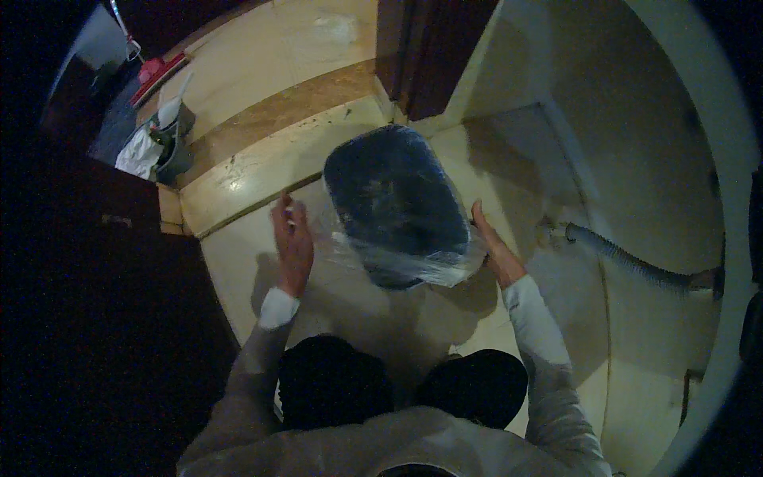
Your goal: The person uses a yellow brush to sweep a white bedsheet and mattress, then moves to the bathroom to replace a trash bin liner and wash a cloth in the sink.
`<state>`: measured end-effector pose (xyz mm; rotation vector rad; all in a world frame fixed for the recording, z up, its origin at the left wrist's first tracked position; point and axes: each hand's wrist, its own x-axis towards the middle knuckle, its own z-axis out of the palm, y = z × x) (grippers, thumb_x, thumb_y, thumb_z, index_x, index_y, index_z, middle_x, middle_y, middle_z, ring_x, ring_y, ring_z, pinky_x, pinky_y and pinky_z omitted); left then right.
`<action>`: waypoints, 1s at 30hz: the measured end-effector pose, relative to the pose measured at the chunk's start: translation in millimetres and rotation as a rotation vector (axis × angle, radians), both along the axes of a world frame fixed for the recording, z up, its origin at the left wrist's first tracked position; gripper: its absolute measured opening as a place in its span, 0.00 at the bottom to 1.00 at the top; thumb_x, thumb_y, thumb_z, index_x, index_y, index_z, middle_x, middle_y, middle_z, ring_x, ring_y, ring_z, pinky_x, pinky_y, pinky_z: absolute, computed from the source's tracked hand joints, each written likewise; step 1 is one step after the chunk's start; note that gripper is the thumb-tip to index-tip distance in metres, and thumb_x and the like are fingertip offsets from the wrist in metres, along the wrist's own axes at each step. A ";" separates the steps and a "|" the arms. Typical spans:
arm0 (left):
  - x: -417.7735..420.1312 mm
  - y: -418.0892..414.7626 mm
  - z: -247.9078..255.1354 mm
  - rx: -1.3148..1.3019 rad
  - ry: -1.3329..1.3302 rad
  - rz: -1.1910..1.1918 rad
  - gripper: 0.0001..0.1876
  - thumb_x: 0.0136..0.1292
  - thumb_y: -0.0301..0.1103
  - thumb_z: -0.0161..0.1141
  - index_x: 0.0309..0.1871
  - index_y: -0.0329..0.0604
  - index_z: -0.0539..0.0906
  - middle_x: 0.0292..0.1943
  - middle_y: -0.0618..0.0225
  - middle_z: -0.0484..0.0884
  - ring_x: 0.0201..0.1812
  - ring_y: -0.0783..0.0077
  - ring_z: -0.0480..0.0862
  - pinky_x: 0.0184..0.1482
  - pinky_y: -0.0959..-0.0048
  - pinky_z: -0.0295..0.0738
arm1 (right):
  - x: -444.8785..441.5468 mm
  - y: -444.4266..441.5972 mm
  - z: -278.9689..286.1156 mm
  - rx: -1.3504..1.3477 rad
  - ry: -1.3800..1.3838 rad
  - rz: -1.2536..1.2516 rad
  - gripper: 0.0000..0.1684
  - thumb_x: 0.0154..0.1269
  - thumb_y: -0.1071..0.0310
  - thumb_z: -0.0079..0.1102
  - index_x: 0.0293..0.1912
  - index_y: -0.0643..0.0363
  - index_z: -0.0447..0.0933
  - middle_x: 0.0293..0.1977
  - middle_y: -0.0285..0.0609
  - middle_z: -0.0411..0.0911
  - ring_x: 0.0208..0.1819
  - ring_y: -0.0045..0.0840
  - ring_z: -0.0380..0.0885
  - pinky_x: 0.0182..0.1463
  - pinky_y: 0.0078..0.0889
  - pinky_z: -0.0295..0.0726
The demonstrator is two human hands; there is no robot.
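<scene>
A dark bin-like container point(396, 191), rounded at its corners, stands in front of my knees with clear plastic film point(417, 265) around its near side. To its left is my left hand point(292, 244), raised with its fingers slightly curled; the film stretches close to it, and whether the fingers pinch it I cannot tell. My right hand point(495, 244) is at the container's right side, thumb up, against the film. Its palm side is partly hidden, so a grip cannot be made out.
A grey bin point(179, 146) with white waste stands beyond the raised sill point(268, 149) at upper left, near a red floor squeegee point(158, 77). A dark door post point(429, 59) rises ahead. A grey corrugated hose point(632, 256) runs to the floor at right.
</scene>
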<state>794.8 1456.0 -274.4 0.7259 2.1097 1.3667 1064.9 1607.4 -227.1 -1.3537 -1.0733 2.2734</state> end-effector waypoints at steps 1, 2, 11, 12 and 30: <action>11.3 -6.2 15.8 0.162 0.216 -0.008 0.27 0.63 0.47 0.47 0.62 0.42 0.65 0.51 0.55 0.72 0.57 0.58 0.68 0.58 0.65 0.59 | 5.5 -11.3 11.0 -0.077 -0.005 -0.088 0.37 0.63 0.36 0.38 0.53 0.60 0.70 0.40 0.48 0.77 0.44 0.32 0.75 0.52 0.35 0.69; 22.4 -4.3 27.4 0.336 0.412 -0.021 0.28 0.62 0.48 0.48 0.62 0.43 0.65 0.51 0.57 0.72 0.58 0.59 0.67 0.60 0.62 0.57 | 26.3 -17.7 -0.8 -0.070 0.016 -0.118 0.34 0.63 0.39 0.41 0.50 0.59 0.71 0.34 0.45 0.77 0.37 0.31 0.75 0.47 0.33 0.71; 44.8 -29.7 47.3 0.361 0.679 -0.663 0.12 0.46 0.31 0.66 0.36 0.47 0.80 0.37 0.64 0.72 0.57 0.49 0.67 0.60 0.47 0.55 | 65.0 -51.1 -111.1 -0.224 0.518 -0.451 0.16 0.60 0.58 0.52 0.43 0.58 0.72 0.25 0.37 0.75 0.22 0.21 0.72 0.26 0.20 0.72; 44.1 -37.4 40.6 0.410 0.560 -0.641 0.10 0.44 0.28 0.67 0.33 0.46 0.81 0.35 0.64 0.72 0.57 0.49 0.67 0.60 0.49 0.57 | 68.2 -47.8 -126.7 -0.281 0.637 -0.425 0.15 0.61 0.60 0.50 0.44 0.59 0.71 0.29 0.40 0.76 0.27 0.24 0.74 0.28 0.24 0.74; 100.6 68.9 -25.9 0.416 0.500 -0.875 0.03 0.55 0.22 0.52 0.28 0.31 0.70 0.66 0.37 0.44 0.67 0.39 0.46 0.64 0.57 0.50 | 40.6 -62.3 -97.0 0.573 -0.296 -0.007 0.32 0.57 0.60 0.58 0.59 0.60 0.60 0.54 0.44 0.68 0.56 0.31 0.65 0.57 0.32 0.65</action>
